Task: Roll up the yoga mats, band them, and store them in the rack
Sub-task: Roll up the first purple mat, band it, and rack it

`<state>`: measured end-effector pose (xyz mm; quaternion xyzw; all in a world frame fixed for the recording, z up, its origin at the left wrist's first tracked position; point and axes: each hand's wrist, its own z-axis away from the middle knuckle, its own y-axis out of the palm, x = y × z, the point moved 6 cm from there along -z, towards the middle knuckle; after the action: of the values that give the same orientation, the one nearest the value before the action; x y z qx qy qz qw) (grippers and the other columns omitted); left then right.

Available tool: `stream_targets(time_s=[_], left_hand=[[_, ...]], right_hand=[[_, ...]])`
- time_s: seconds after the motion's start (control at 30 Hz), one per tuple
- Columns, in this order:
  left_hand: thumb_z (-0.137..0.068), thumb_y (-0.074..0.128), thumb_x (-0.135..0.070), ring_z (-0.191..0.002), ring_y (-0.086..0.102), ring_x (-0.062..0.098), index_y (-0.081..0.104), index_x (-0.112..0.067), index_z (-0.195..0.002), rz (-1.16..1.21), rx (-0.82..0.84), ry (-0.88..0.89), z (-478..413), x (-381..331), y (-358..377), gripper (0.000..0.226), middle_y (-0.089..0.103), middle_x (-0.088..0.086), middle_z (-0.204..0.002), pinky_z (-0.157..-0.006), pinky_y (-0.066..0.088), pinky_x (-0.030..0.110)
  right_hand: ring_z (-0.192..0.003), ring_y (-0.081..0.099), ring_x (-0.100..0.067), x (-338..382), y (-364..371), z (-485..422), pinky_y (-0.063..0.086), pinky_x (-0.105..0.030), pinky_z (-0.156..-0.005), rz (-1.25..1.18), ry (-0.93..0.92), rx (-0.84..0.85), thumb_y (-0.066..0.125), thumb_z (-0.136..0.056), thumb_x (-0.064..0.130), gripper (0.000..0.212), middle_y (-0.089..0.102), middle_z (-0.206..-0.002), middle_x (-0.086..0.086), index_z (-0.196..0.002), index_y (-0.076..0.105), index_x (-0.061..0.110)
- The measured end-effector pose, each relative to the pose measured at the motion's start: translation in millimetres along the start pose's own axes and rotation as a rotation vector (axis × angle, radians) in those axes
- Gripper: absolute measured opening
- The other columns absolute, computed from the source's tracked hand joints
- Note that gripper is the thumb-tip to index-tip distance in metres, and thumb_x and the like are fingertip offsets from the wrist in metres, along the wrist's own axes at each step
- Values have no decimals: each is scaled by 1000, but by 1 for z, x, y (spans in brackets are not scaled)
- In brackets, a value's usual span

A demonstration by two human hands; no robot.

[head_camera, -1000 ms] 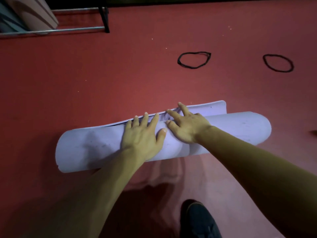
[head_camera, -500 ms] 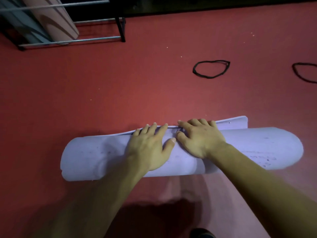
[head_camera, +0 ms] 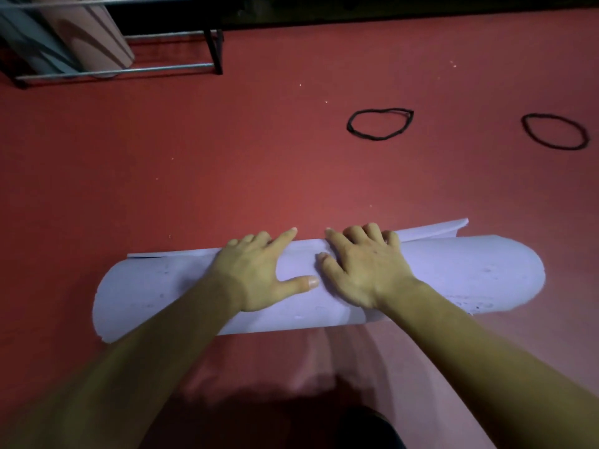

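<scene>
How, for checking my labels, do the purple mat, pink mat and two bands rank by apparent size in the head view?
1. purple mat
2. pink mat, cropped and farther away
3. left band and right band: alike, no ranking

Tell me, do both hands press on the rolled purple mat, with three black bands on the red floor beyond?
Not quite: the head view shows two black bands, not three. The left hand and right hand do press on the rolled purple mat.
</scene>
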<state>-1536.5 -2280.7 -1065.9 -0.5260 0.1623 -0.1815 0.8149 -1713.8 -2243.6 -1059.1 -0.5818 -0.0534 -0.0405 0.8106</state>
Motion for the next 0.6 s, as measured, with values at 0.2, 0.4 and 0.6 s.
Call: stream_targets(time_s=[0.2,0.4,0.6], left_hand=[[-66,9,-99,-101,53,26,37,-32,-153,-118,-199,38,22,-8,9,113,54,3,-119,-86,39,42],[-78,30,-91,-83,51,30,61,-18,-133,-93,-393,104,42,-15,12,97,57,9,-102,-73,42,42],[-80,17,-87,-137,46,36,46,-15,-148,-23,-319,92,39,-18,12,103,50,17,-148,-113,36,48]], right_hand=[[-124,49,-23,-3,-7,0,33,-42,-99,-129,-127,3,36,-101,60,50,59,-130,5,-142,51,36],[-105,63,-21,3,3,20,38,-40,-86,-98,-181,-229,25,-97,67,60,71,-116,13,-125,67,36],[-78,61,-29,12,2,22,35,-36,-66,-137,-201,-491,34,-105,44,47,66,-79,2,-88,71,21]])
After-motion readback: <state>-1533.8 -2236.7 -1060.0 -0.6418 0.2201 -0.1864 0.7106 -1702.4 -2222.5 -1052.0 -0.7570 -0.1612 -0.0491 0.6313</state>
